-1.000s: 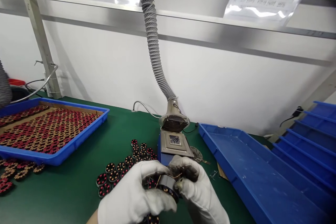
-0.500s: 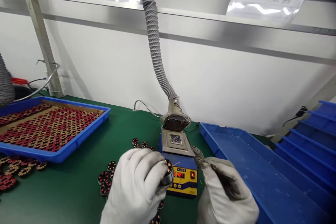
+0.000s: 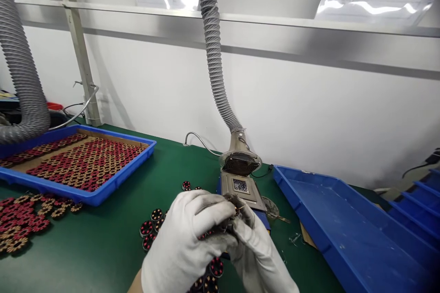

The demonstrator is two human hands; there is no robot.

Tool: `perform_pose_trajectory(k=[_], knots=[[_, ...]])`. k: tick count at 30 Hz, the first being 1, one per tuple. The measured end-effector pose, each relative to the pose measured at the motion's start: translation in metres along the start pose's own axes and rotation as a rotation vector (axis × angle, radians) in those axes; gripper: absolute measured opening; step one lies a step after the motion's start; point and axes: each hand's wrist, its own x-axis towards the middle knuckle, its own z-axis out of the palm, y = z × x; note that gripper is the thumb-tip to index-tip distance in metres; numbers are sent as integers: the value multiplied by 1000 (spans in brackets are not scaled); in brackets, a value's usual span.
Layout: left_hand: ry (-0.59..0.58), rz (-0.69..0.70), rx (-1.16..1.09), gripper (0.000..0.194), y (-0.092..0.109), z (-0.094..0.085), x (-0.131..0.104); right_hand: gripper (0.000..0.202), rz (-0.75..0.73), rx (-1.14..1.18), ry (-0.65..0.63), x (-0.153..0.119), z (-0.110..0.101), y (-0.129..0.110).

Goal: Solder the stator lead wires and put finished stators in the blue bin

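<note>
My left hand [image 3: 192,238], in a white glove, is closed round a small round motor stator [image 3: 236,211] with copper windings, mostly hidden by the fingers. The gloved fingers of my right hand [image 3: 256,242] are pinched at the stator's right side. Dark stains mark the fingertips of both gloves. Right behind the hands stands a solder pot [image 3: 254,199] with a square shiny bath on its metal top. Several black-rimmed stators [image 3: 148,241] lie left of and below my left hand. Beside the pot is a small round dish [image 3: 271,206] with a thin stick over its rim.
A blue tray [image 3: 113,187] at left holds rows of red and copper-coloured stators, with more loose stators [image 3: 29,222] in front. At right lies another blue tray [image 3: 343,224], beside stacked blue trays [image 3: 419,206]. A grey exhaust hose [image 3: 216,55] hangs down behind the pot.
My right hand has moved left, from beside the dish to the stator in my left hand. The two hands now meet before the solder pot. The view has shifted left.
</note>
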Motion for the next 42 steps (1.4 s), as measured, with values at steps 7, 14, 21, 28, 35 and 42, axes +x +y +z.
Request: perform_pose_trajectory(k=[7,14,21,28,35,42], knots=[[191,-412,-567,15,-6,-1,2,37,110,139,-126,8,-7,9],[-44,-432,-437,47,0,-3,-4,32,235,294,-138,3,-15,9],[171,-364,-551,14,-6,1,-1,30,118,196,-63,3,-5,12],[147,-656,-812,21,-3,-3,0,31,112,103,-98,3,0,13],[345,-556,-773,15,-6,1,-2,38,63,57,-84,13,-12,21],[-67,-782,-819,37,0,-15,5,29,103,48,-56,2,-23,12]])
